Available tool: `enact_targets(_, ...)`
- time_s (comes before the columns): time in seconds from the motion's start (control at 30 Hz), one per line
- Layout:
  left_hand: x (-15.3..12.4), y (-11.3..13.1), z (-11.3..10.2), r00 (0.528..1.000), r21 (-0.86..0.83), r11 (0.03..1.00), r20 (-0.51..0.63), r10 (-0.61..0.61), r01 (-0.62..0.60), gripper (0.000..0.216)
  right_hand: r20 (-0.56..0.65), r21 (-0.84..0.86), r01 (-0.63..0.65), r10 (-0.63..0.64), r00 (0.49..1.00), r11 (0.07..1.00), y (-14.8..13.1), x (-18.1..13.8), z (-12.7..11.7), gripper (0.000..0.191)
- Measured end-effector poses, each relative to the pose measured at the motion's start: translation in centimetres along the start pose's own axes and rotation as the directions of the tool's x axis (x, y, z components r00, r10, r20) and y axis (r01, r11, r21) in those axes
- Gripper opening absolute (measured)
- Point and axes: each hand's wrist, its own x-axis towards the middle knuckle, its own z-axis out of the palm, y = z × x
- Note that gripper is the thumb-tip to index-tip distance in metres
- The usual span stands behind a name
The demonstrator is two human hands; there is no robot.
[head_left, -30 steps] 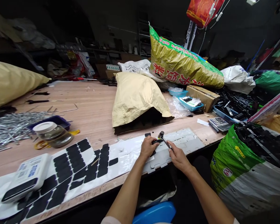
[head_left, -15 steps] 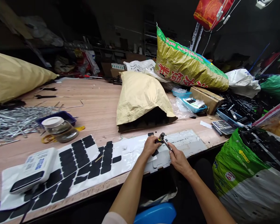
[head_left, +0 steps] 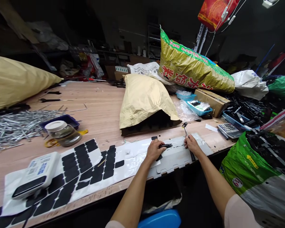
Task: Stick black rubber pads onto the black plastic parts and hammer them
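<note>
One slender black part (head_left: 165, 146): pinched by the left hand (head_left: 153, 149), likely for steadying.
Metal-headed hammer (head_left: 186, 129): gripped by the right hand (head_left: 192, 144), head clear of the part.
Flat grey board (head_left: 175, 157): below the part, on the wooden bench (head_left: 99, 104), presumably shielding it.

The right hand (head_left: 192, 145) is moving the hammer (head_left: 185, 129) rightward, away from the black part (head_left: 166, 146) at the left hand (head_left: 154, 150). The hammer head is no longer overlapping that part, which is now showing more fully. The handle end is now showing below the right hand. The right sleeve (head_left: 238, 210) is entering view.
</note>
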Motion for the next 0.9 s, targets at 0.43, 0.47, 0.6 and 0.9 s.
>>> enact_targets(0.43,-11.3,2.4,-0.8,0.923,0.001,0.924,-0.024,0.383,-0.384,0.018,0.022,0.101,0.022,-0.025,0.999,0.995,1.3,0.7,-0.2,0.027)
enact_targets(0.47,-12.8,2.4,-0.4,0.910,0.061,0.908,-0.010,0.415,-0.414,0.017,0.020,0.104,0.026,-0.029,0.999,0.994,1.4,0.7,-0.3,0.027)
enact_targets(0.6,-15.6,2.2,0.7,0.889,0.244,0.859,0.038,0.456,-0.451,0.017,0.016,0.112,0.027,-0.029,0.999,0.993,1.6,0.8,-0.3,0.028)
enact_targets(0.9,-1.0,1.8,-3.6,0.933,0.262,0.952,-0.356,-0.059,0.160,0.035,0.008,0.105,0.027,-0.028,1.000,0.994,1.7,0.7,-0.2,0.028)
